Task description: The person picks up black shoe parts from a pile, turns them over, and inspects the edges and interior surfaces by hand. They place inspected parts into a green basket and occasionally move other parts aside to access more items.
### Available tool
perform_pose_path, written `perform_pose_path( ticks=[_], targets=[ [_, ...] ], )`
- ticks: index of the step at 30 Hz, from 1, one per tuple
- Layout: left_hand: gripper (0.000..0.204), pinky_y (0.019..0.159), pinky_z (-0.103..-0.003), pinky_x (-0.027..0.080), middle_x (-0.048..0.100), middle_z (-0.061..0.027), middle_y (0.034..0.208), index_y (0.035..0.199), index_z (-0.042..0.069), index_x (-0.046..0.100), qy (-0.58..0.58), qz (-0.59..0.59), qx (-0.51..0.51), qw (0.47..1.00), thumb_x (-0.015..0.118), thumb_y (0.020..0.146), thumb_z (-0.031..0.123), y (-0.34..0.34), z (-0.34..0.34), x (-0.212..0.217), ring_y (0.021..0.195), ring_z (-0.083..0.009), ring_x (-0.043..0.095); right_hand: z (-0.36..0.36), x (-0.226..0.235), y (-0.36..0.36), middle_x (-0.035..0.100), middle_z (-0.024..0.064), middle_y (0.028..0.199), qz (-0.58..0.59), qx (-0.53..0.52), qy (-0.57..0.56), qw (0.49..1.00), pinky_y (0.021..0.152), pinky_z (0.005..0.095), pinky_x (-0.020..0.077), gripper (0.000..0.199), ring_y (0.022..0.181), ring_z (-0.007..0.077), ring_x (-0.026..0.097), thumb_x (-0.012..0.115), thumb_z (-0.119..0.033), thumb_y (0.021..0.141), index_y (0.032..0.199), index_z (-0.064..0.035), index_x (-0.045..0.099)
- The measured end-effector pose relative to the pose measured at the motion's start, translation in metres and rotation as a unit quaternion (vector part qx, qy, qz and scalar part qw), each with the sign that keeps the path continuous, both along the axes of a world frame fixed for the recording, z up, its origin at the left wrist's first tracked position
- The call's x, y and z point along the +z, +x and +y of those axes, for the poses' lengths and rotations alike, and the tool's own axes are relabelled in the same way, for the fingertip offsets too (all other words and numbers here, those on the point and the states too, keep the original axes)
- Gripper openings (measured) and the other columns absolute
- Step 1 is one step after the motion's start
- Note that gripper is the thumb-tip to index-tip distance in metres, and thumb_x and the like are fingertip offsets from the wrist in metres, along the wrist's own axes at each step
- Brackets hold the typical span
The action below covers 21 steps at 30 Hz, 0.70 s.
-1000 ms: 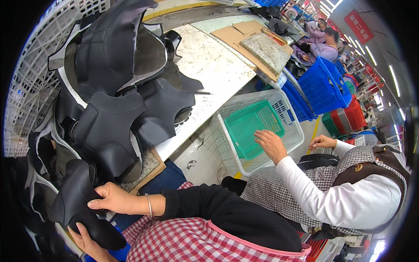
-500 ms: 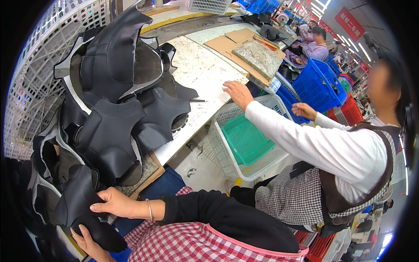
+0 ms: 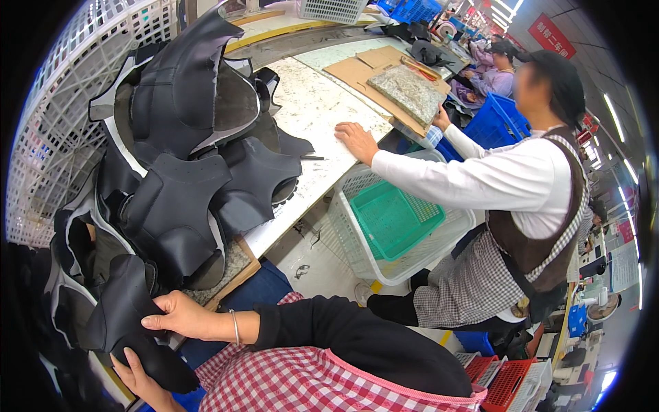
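Observation:
My right hand (image 3: 180,316), coming from a black sleeve with a bangle at the wrist, grips a black leather shoe upper (image 3: 122,299), its thumb lying along the edge. My left hand (image 3: 143,381) holds the lower part of the same upper from below, thumb and fingers around its curved end. The upper hangs at the near end of a pile of black shoe uppers (image 3: 175,206). Some of these uppers stand open and show grey lining with pale edges. Part of my left hand is hidden behind the leather.
A white worktable (image 3: 322,103) runs beyond the pile, with a stone slab (image 3: 406,93) on cardboard. A co-worker (image 3: 473,182) in white sleeves rests a hand on the table edge. Below stands a white basket (image 3: 395,278) holding a green basket (image 3: 395,220). A white crate (image 3: 65,123) rises at left.
The co-worker's body has turned and shifted left; one hand has come down on the table edge, the other has reached the slab's side. My hands keep the same hold on the upper.

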State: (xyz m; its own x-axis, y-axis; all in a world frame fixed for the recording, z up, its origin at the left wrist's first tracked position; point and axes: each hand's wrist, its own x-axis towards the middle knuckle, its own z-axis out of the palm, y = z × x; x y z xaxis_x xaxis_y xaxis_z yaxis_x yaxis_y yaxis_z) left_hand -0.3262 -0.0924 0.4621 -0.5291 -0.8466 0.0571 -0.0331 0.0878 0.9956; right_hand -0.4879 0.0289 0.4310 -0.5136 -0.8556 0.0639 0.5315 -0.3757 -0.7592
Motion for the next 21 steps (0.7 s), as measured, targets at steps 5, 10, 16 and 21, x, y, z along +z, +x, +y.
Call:
perform_pose_path(
  ticks=[5,10,16,21],
  targets=[
    [0.045,0.086,-0.028,0.054,0.065,-0.0131,0.123,0.138,-0.003,0.053,-0.012,0.000,-0.013,1.000,0.061,0.105,0.027,-0.001,0.002,0.003,0.102,-0.0191,0.066,-0.002,0.001,0.000,0.072,-0.0015,0.087,0.001,0.001,-0.005,1.000,0.071,0.0241,0.0518,0.022,0.080,0.0031,0.060,0.073,-0.019,0.098,0.096,0.0029,0.072],
    [0.045,0.085,-0.028,0.054,0.066,-0.0129,0.122,0.138,-0.003,0.053,-0.004,-0.008,0.023,1.000,0.061,0.105,0.027,-0.003,0.010,0.006,0.102,-0.0191,0.066,-0.001,-0.001,0.000,0.072,-0.0017,0.088,0.006,-0.006,-0.003,1.000,0.073,0.0240,0.0516,0.022,0.081,0.0032,0.060,0.073,-0.019,0.098,0.097,0.0033,0.073],
    [0.048,0.091,-0.030,0.053,0.062,-0.0150,0.128,0.141,-0.004,0.051,-0.004,-0.011,0.000,1.000,0.060,0.106,0.027,-0.003,0.008,0.005,0.108,-0.0204,0.064,0.000,-0.002,-0.001,0.072,-0.0013,0.092,0.006,0.006,-0.008,1.000,0.075,0.0233,0.0510,0.021,0.083,0.0030,0.059,0.070,-0.016,0.099,0.105,0.0045,0.072],
    [0.049,0.091,-0.031,0.053,0.061,-0.0166,0.129,0.142,-0.005,0.050,-0.005,-0.021,0.010,1.000,0.060,0.106,0.027,-0.001,0.006,0.003,0.109,-0.0209,0.064,-0.001,-0.002,-0.001,0.071,-0.0028,0.089,-0.008,0.001,-0.008,1.000,0.072,0.0230,0.0495,0.020,0.081,0.0026,0.058,0.071,-0.016,0.099,0.103,0.0037,0.072]
  ],
)
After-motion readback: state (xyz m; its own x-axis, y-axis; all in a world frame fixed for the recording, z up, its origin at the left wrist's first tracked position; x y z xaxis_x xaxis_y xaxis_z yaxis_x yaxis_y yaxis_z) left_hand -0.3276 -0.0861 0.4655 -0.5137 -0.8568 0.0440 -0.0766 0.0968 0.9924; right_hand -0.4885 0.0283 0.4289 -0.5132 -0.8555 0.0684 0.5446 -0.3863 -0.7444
